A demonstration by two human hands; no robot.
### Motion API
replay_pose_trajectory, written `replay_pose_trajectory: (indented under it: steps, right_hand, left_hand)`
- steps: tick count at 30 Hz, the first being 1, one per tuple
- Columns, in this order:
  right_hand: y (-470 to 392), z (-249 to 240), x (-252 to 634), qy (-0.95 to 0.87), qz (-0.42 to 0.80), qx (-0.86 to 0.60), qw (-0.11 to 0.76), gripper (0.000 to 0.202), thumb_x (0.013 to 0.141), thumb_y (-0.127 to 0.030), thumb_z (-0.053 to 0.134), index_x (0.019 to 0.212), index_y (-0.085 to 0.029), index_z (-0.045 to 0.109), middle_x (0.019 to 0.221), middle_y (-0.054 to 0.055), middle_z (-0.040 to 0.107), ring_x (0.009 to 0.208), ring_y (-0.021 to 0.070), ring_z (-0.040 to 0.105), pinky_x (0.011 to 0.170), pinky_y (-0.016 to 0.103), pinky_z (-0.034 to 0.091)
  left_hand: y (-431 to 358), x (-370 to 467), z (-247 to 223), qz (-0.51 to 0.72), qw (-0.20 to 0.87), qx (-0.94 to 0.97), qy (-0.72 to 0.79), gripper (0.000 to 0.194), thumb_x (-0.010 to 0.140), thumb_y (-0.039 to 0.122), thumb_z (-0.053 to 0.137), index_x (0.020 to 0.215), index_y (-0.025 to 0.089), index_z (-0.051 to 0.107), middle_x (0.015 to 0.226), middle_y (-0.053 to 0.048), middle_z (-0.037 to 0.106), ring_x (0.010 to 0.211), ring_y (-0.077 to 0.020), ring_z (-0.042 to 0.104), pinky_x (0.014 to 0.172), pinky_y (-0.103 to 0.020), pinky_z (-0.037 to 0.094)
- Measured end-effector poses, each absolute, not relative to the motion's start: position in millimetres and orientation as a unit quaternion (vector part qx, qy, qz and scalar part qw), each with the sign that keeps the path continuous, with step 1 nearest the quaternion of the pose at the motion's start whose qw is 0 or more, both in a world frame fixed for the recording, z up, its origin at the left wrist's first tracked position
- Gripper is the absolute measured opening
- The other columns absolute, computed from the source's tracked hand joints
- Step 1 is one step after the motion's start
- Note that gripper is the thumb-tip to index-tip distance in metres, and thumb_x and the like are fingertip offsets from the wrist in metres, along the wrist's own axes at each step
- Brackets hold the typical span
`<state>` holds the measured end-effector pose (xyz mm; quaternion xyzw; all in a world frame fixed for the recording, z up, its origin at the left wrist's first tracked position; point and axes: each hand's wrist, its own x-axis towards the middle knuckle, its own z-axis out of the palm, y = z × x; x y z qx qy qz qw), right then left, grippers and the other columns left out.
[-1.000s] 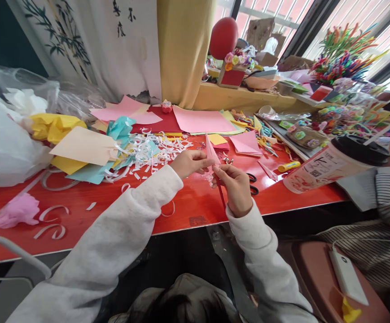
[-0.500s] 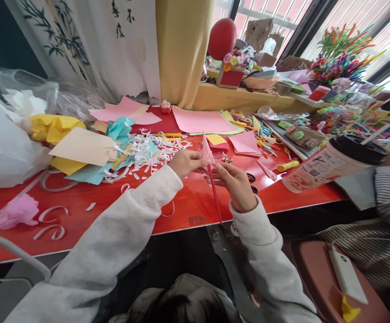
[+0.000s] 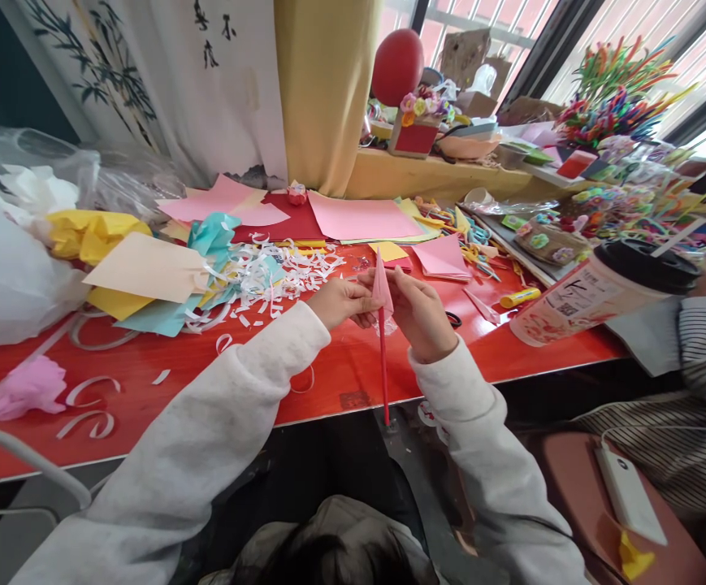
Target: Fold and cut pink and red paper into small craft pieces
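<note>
Red stick (image 3: pixel 383 370) overhangs the desk (image 3: pixel 334 378); at its top, your left hand (image 3: pixel 339 303) has its grip pinched on pink paper (image 3: pixel 381 286). Right hand (image 3: pixel 424 315) cups it; clamping can't tell. Done: pointed fold. Beyond, pink sheets (image 3: pixel 361 216) lie unfolded.

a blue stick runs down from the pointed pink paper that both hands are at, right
No, the stick is red, not blue: the head view shows it running down from the pointed pink paper, with the left hand and right hand there.

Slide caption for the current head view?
Left hand pinches pointed pink paper at the top of a red stick, right hand cupped against it, above a red table.
</note>
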<state>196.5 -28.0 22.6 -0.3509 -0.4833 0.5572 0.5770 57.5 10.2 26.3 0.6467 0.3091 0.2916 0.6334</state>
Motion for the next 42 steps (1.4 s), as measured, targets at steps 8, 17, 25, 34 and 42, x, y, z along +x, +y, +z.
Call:
replay_pose_trajectory:
  steps: [8,17,25,34,42]
  right_hand:
    - [-27,24,196,-0.504,0.489,-0.4,0.589,0.031,0.077,-0.043,0.053,0.096,-0.019,0.061,0.088,0.005,0.068,0.077,0.0153,0.063,0.063,0.029,0.051]
    - [-20,23,192,-0.435,0.468,-0.397,0.659,0.027,0.081,-0.038,0.048,0.099,-0.02,0.058,0.079,0.001,0.062,0.069,0.0105,0.06,0.066,0.026,0.051]
    - [-20,21,191,-0.462,0.462,-0.415,0.633,0.031,0.082,-0.043,0.045,0.103,-0.023,0.058,0.075,0.0,0.058,0.061,0.0086,0.055,0.059,0.024,0.048]
    - [-20,22,191,-0.459,0.476,-0.361,0.657,0.026,0.079,-0.042,0.053,0.096,-0.023,0.06,0.068,-0.002,0.054,0.056,0.0076,0.05,0.054,0.023,0.045]
    - [-20,23,192,-0.434,0.496,-0.34,0.671,0.019,0.081,-0.036,0.052,0.091,-0.022,0.062,0.068,-0.002,0.057,0.056,0.0075,0.051,0.057,0.024,0.047]
  left_hand:
    - [10,62,21,0.294,0.644,0.646,0.286,0.014,0.077,0.015,0.057,0.067,0.01,0.064,0.06,0.0,0.063,0.058,-0.0077,0.059,0.066,-0.023,0.048]
    - [1,70,21,0.244,0.67,0.617,0.333,0.008,0.068,0.017,0.066,0.065,0.01,0.065,0.055,0.0,0.061,0.055,-0.0082,0.057,0.065,-0.025,0.047]
    - [0,70,23,0.254,0.678,0.604,0.332,0.006,0.068,0.008,0.064,0.062,0.008,0.065,0.051,0.001,0.061,0.051,-0.0067,0.057,0.064,-0.024,0.048]
    - [1,66,26,0.256,0.687,0.601,0.32,0.003,0.066,0.009,0.067,0.064,0.009,0.068,0.052,0.0,0.063,0.052,-0.0079,0.059,0.064,-0.024,0.05]
    - [1,69,20,0.267,0.672,0.614,0.316,0.004,0.066,0.011,0.066,0.063,0.011,0.068,0.051,0.001,0.062,0.051,-0.0074,0.058,0.063,-0.024,0.05]
